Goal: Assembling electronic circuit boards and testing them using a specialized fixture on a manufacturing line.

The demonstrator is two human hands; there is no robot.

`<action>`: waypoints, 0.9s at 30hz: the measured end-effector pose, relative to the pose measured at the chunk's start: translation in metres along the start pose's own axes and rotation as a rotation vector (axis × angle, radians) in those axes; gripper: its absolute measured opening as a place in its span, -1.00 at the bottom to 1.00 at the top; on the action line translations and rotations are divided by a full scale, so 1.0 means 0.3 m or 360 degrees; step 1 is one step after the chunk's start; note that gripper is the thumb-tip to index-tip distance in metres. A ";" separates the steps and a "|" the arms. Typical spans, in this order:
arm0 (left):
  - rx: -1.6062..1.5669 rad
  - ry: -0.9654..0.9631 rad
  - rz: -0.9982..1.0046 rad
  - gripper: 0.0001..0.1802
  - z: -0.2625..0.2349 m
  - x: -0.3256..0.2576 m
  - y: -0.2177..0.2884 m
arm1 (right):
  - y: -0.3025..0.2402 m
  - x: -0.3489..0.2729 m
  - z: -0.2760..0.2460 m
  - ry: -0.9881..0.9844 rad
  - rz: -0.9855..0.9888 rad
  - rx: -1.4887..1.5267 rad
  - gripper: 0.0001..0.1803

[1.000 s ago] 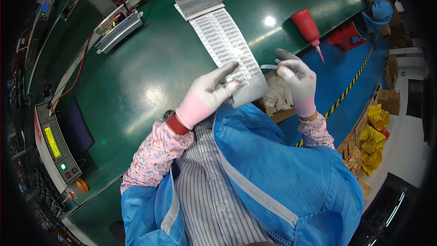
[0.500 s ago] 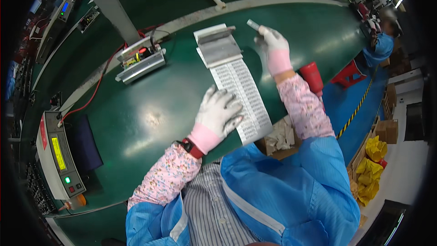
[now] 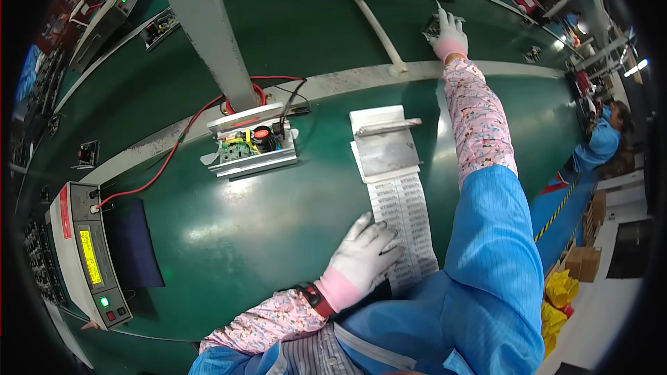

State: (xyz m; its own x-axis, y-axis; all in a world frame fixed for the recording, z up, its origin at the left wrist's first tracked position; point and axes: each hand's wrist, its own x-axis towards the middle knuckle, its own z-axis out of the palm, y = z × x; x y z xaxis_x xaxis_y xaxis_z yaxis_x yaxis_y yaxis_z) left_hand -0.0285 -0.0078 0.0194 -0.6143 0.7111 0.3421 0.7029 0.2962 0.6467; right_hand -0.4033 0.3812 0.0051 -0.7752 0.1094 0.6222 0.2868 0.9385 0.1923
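Note:
My left hand (image 3: 361, 260), in a white glove with a pink cuff, lies open with spread fingers on the left edge of a long sheet of printed labels (image 3: 405, 217). The sheet's far part runs under a flat metal plate (image 3: 390, 151) with a raised bar. My right hand (image 3: 450, 33), gloved alike, is stretched far across the dividing rail to a small circuit board unit (image 3: 432, 26), which it partly covers. A thin pale strip (image 3: 439, 6) sticks out at its fingertips, likely the label seen nearly edge-on. Whether the fingers grip the unit is hidden.
A circuit board in a metal frame (image 3: 253, 149) stands at the left by a grey post (image 3: 208, 28). A red cable (image 3: 163, 175) runs to a meter (image 3: 89, 257) with a lit yellow display. A pale rail (image 3: 333, 82) divides the green tables. Co-workers (image 3: 603, 140) sit at the right.
My right hand has moved far forward from beside the metal plate to the board unit beyond the rail. The view has shifted. My left hand stays on the label sheet.

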 end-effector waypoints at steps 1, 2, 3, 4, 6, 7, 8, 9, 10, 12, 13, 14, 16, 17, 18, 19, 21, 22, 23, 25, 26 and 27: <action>-0.0009 0.0003 0.0007 -0.69 -0.002 0.003 0.001 | 0.029 0.035 0.024 -0.0025 -0.0041 -0.0018 -0.20; -0.0028 0.0003 0.0019 -0.70 0.000 0.006 0.003 | 0.073 0.065 0.052 -0.0054 -0.0078 -0.0045 -0.20; -0.0044 0.0001 0.0022 -0.70 0.000 0.004 0.006 | 0.091 0.085 0.071 -0.0087 -0.0118 -0.0066 -0.20; -0.0060 -0.0002 0.0034 -0.71 -0.001 0.006 0.004 | 0.107 0.098 0.089 -0.0116 -0.0153 -0.0092 -0.20; -0.0059 0.0001 -0.0003 -0.71 -0.003 0.000 -0.006 | 0.068 0.093 0.076 -0.0216 -0.0157 -0.0032 -0.20; -0.0050 0.0007 -0.0016 -0.71 -0.007 0.002 -0.007 | 0.052 0.100 0.039 -0.0298 -0.0149 0.0017 -0.21; -0.0055 0.0012 -0.0020 -0.72 -0.004 0.005 -0.008 | 0.053 0.097 -0.006 -0.0382 -0.0138 0.0051 -0.21; -0.0058 0.0016 -0.0017 -0.72 -0.002 0.011 -0.007 | 0.055 0.090 -0.054 -0.0463 -0.0122 0.0082 -0.21; -0.0063 0.0011 -0.0004 -0.72 -0.002 0.013 -0.006 | 0.040 0.062 -0.118 -0.0421 -0.0130 0.0135 -0.22; -0.0033 0.0031 0.0003 -0.72 -0.006 0.017 0.001 | 0.024 0.027 -0.210 -0.0361 -0.0106 0.0151 -0.22; -0.0023 0.0039 0.0005 -0.72 -0.005 0.013 0.007 | 0.023 0.002 -0.230 -0.0014 -0.0160 0.0290 -0.21; -0.0010 0.0048 0.0009 -0.72 -0.005 0.012 0.015 | 0.024 -0.016 -0.255 0.0338 -0.0219 0.0423 -0.19; -0.0012 0.0030 0.0044 -0.72 0.005 0.019 0.010 | -0.024 -0.066 -0.339 0.0388 -0.0152 0.0640 -0.17; 0.0018 0.0039 0.0059 -0.71 0.005 0.013 0.012 | -0.072 -0.095 -0.426 0.0460 -0.0104 0.0892 -0.15; 0.0050 0.0049 0.0074 -0.71 0.005 0.009 0.014 | -0.115 -0.127 -0.520 0.0531 -0.0056 0.1146 -0.13; 0.0080 0.0055 0.0100 -0.71 0.002 0.004 0.020 | -0.142 -0.164 -0.618 0.0607 -0.0003 0.1391 -0.11; 0.0067 0.0142 0.0112 -0.72 0.012 -0.006 0.012 | -0.232 -0.257 -0.785 0.0474 -0.0080 0.1606 -0.09; 0.0041 0.0224 0.0133 -0.73 0.022 -0.015 0.007 | -0.281 -0.317 -0.869 0.0329 -0.0157 0.1800 -0.06; 0.0016 0.0308 0.0151 -0.74 0.029 -0.025 0.005 | -0.326 -0.377 -0.943 0.0177 -0.0238 0.1992 -0.04; -0.0022 0.0386 0.0169 -0.75 0.019 -0.033 0.024 | -0.375 -0.487 -1.042 -0.0147 -0.0531 0.2119 0.00; -0.0037 0.0499 0.0259 -0.76 0.000 -0.036 0.048 | -0.398 -0.533 -1.075 -0.0321 -0.0753 0.2075 0.01; -0.0048 0.0614 0.0344 -0.78 -0.029 -0.041 0.080 | -0.423 -0.579 -1.108 -0.0345 -0.0762 0.2095 0.01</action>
State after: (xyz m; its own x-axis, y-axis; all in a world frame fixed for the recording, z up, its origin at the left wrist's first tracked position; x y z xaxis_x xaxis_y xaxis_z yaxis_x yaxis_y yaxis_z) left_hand -0.0072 -0.0149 0.0367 -0.5473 0.4627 0.6974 0.8227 0.1441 0.5499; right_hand -0.1179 0.1341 0.1249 -0.7507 -0.3673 0.5492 -0.6572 0.5004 -0.5637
